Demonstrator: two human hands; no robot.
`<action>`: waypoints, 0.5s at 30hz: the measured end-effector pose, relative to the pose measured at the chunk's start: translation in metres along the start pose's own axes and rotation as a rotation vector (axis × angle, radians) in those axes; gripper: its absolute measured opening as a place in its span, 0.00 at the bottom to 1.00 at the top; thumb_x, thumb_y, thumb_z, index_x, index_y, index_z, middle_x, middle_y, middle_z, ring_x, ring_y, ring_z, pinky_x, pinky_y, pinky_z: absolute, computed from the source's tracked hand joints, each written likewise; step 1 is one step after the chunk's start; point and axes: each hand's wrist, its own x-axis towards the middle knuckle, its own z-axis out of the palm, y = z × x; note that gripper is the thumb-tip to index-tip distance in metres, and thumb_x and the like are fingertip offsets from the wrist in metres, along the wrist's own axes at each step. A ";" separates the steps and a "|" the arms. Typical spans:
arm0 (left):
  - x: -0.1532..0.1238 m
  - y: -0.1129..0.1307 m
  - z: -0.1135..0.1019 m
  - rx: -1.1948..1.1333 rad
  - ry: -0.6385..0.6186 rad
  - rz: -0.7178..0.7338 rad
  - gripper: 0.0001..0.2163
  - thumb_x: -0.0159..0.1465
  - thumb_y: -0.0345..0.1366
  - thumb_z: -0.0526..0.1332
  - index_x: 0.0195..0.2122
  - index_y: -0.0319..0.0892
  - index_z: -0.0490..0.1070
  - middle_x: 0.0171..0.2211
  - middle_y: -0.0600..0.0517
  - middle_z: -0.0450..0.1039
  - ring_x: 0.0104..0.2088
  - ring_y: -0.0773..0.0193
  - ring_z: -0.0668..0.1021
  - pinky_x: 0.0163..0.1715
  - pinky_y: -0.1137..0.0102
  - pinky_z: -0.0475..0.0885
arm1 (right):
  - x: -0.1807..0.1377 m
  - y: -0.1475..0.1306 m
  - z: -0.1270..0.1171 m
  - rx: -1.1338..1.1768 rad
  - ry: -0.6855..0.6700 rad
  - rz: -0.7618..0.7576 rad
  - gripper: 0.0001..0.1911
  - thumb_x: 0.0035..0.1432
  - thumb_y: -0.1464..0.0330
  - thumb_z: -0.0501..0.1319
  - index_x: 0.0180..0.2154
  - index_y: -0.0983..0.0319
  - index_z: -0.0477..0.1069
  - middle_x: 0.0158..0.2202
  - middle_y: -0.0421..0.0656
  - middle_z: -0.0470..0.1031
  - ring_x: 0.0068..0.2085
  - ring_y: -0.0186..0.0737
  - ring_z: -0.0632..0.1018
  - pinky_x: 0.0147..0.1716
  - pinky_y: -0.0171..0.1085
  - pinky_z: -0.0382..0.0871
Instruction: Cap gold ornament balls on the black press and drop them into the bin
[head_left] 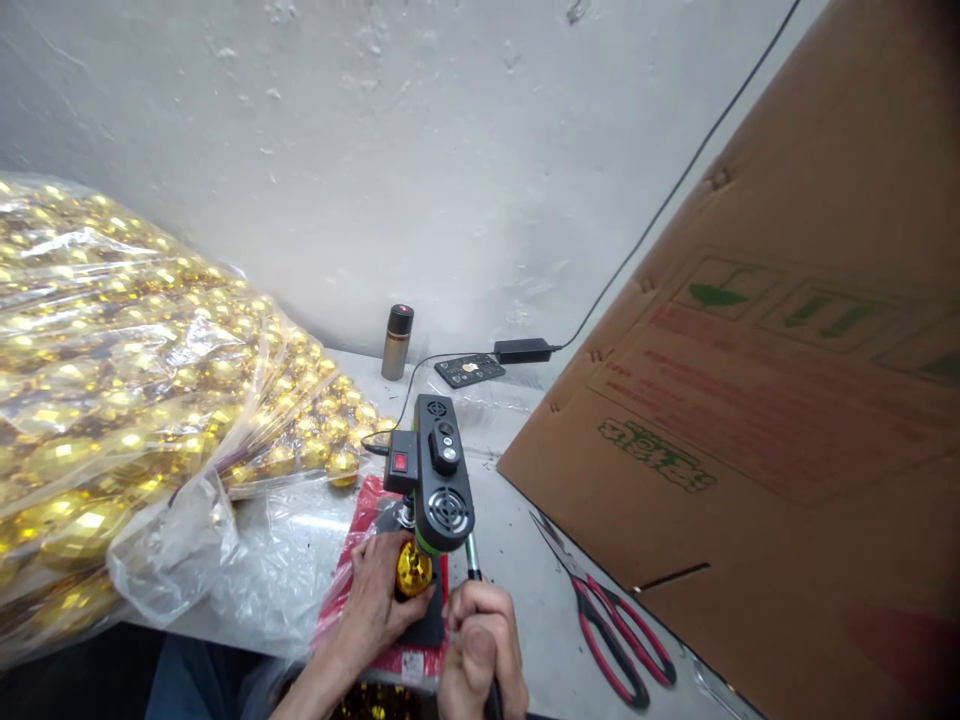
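A small black bench press machine (439, 478) with a red switch stands on a red mat (375, 520). My left hand (379, 598) pinches a gold faceted ball (413, 568) under the machine's head, on its black base. My right hand (480, 645) is closed round the machine's lever handle (473, 558), which slants down to the right of the ball.
A big clear plastic bag of gold balls (112, 400) fills the left. Red-handled scissors (607, 620) lie to the right, beside a leaning cardboard box (765, 420). At the back by the wall stand a small cylinder can (397, 342), a black remote-like pad (469, 370) and a power adapter (523, 350).
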 end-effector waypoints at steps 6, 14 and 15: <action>-0.001 -0.007 0.007 -0.012 0.016 0.013 0.19 0.57 0.39 0.70 0.50 0.46 0.73 0.42 0.48 0.78 0.44 0.48 0.78 0.50 0.52 0.70 | -0.014 0.001 0.009 -0.077 0.051 0.046 0.18 0.75 0.70 0.48 0.29 0.58 0.61 0.30 0.38 0.66 0.31 0.36 0.69 0.39 0.40 0.66; -0.001 -0.007 0.006 -0.042 0.021 0.003 0.18 0.58 0.37 0.69 0.50 0.45 0.73 0.44 0.47 0.79 0.46 0.47 0.79 0.51 0.51 0.70 | 0.022 -0.016 0.007 0.012 0.081 0.052 0.19 0.72 0.70 0.53 0.25 0.58 0.61 0.25 0.37 0.62 0.23 0.33 0.63 0.23 0.37 0.55; -0.001 -0.007 0.006 -0.049 0.025 0.004 0.18 0.58 0.37 0.68 0.50 0.45 0.73 0.44 0.46 0.79 0.47 0.47 0.79 0.51 0.50 0.70 | 0.027 -0.020 0.005 0.011 0.051 0.080 0.19 0.73 0.70 0.53 0.26 0.58 0.62 0.25 0.37 0.63 0.23 0.32 0.63 0.22 0.37 0.54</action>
